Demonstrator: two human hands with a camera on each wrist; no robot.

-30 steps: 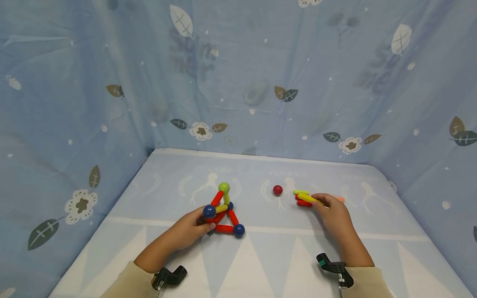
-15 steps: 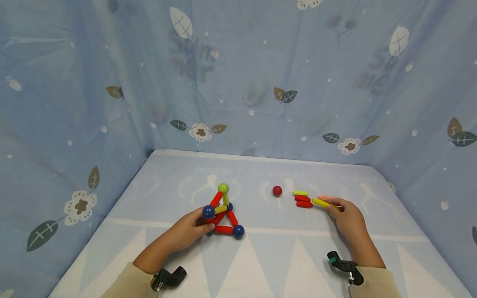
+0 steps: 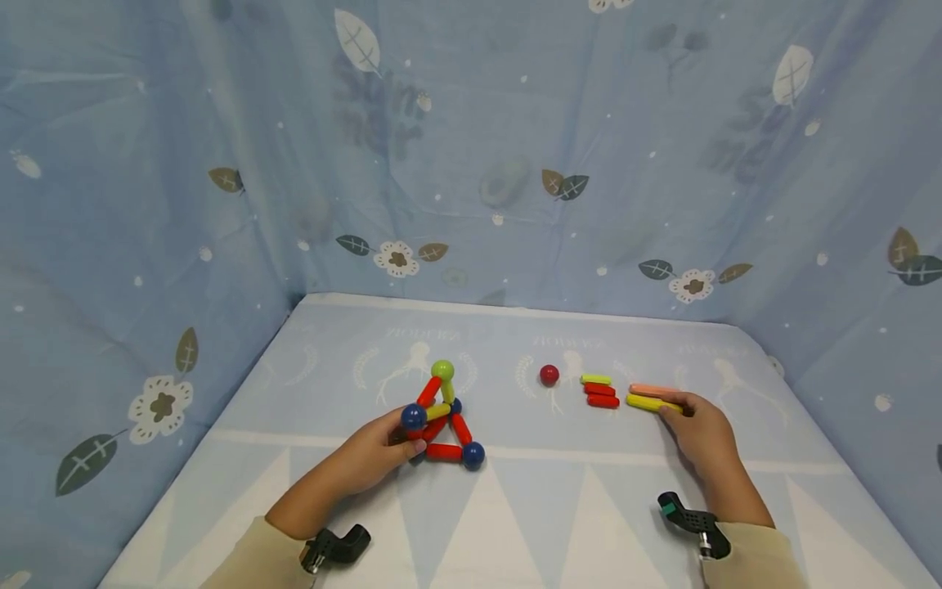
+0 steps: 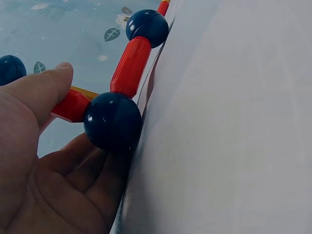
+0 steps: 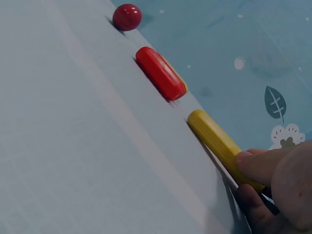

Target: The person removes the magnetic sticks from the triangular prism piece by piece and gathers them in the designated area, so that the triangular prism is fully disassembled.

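On the left, my left hand (image 3: 371, 458) grips a frame built of magnetic rods and balls, with the thumb over a red rod (image 4: 73, 105) beside a blue ball (image 4: 113, 122). A lime green ball (image 3: 442, 370) tops this frame, and another blue ball (image 3: 473, 455) sits at its lower right corner on the table. To the right, my right hand (image 3: 702, 429) pinches the right end of a yellow magnetic rod (image 3: 648, 403) between thumb and fingers. The yellow rod lies alongside an orange rod (image 3: 651, 389), close over the tabletop.
Left of the yellow rod lie two red rods (image 3: 603, 402) and a short lime rod (image 3: 595, 379) in a row. A dark red ball (image 3: 549, 375) rests further left. A patterned cloth (image 3: 500, 123) hangs behind the table (image 3: 530, 515).
My right hand has carried the yellow rod rightward, from over the red rods to beside the orange one. The left hand and the frame have stayed in place.
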